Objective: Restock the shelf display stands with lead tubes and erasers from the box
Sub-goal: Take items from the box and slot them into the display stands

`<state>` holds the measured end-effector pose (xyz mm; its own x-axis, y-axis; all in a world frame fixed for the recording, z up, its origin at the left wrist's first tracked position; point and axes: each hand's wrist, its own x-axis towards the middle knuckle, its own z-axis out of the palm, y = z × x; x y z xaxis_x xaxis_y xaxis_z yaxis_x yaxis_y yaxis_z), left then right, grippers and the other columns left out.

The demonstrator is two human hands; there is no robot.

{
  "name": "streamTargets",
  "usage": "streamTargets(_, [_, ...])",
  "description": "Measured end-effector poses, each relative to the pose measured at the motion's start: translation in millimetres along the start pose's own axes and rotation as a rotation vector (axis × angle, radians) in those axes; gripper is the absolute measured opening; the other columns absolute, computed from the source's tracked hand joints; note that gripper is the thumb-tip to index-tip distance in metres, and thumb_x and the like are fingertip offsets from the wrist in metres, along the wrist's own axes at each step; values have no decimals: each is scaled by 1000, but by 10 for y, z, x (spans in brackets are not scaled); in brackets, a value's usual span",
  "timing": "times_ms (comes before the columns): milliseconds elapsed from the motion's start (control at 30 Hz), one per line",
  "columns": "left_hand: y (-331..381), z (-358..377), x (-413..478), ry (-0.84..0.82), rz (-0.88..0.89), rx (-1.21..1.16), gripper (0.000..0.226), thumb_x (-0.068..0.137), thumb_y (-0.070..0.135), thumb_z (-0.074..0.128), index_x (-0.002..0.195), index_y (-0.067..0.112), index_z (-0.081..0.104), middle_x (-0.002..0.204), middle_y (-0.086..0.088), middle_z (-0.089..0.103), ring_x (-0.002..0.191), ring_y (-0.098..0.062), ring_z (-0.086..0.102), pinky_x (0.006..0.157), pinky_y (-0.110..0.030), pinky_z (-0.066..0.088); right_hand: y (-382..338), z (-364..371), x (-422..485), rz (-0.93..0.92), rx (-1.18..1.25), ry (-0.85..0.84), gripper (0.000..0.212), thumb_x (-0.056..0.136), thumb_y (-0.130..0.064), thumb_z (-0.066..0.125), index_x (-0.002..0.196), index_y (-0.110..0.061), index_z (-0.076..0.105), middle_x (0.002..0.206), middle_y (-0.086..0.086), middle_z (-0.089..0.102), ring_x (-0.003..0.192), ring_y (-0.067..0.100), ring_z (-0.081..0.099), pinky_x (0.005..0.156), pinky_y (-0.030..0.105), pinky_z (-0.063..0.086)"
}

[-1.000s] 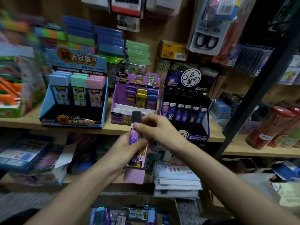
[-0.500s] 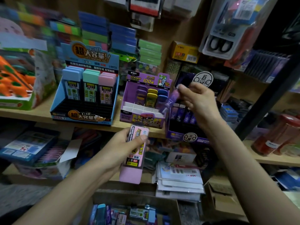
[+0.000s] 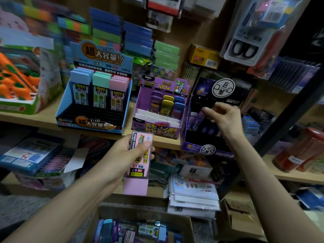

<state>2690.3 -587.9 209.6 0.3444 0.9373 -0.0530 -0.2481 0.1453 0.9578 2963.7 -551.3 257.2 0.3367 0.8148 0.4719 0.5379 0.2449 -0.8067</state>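
A person stands facing a wooden shelf [image 3: 40, 118] crowded with stationery, both bare forearms reaching forward. The left hand [image 3: 128, 153] holds a pink lead tube [image 3: 140, 166] just below the shelf edge. Its grip is closed round the case, the thumb lying across the front label. The tube is upside down, with its pink cap at the bottom. The right hand [image 3: 226, 120] is raised over a dark purple display stand [image 3: 191, 146] at the right of the shelf. Its grip is a narrow pinch of thumb and fingertips on the top of a purple lead tube [image 3: 197, 120]. The tube leans slightly, its lower end down among a row of similar tubes in the stand; whether it is fully seated cannot be told. To the left of it sits a lighter purple display stand [image 3: 156, 128] with purple, yellow and blue cases at the back and white dividers in front. Further left, a blue display stand [image 3: 61, 109] holds rows of blue-, green- and pink-capped tubes. At the bottom of the view, a cardboard box [image 3: 133, 207] lies open below the hands, with more tubes and packets jumbled inside.
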Motion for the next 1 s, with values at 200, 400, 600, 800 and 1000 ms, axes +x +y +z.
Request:
streamTargets(200, [-11, -4, -11, 16, 8, -5, 11, 88, 15, 58, 98, 17, 62, 79, -1, 75, 69, -11, 71, 51, -20, 53, 84, 58, 11, 12, 19, -120, 26, 81, -13, 71, 60, -15, 56, 64, 2, 60, 61, 7, 58, 54, 18, 51])
streamTargets(400, [-37, -20, -10, 28, 11, 4, 11, 88, 17, 59, 98, 20, 62, 82, 0, 75, 71, -11, 72, 52, -19, 53, 150, -37, 29, 22, -86, -172, 25, 83, -11, 69, 67, 5, 57, 71, 23, 61, 67, 18, 57, 64, 30, 53])
streamTargets(600, [-38, 6, 20, 24, 23, -3, 9, 88, 16, 58, 96, 20, 62, 80, 0, 75, 69, -11, 71, 50, -19, 53, 198, 134, -2, 70, -122, -109, 17, 80, -17, 73, 71, -7, 62, 72, 12, 65, 66, 16, 61, 62, 25, 54])
streamTargets(800, [-51, 58, 17, 21, 17, -4, 12, 88, 15, 59, 98, 19, 62, 81, -2, 75, 70, -12, 71, 54, -20, 55, 200, 231, -50, -23, -415, -39, 29, 86, -33, 66, 85, -4, 70, 74, 11, 69, 72, 23, 67, 70, 41, 55])
streamTargets(1000, [-11, 71, -5, 48, 31, -1, 9, 90, 17, 57, 98, 18, 62, 78, 1, 74, 70, -9, 70, 54, -20, 54, -96, 195, -207, -28, -696, 16, 41, 90, -47, 54, 75, -11, 65, 65, 6, 64, 65, 24, 61, 53, 31, 45])
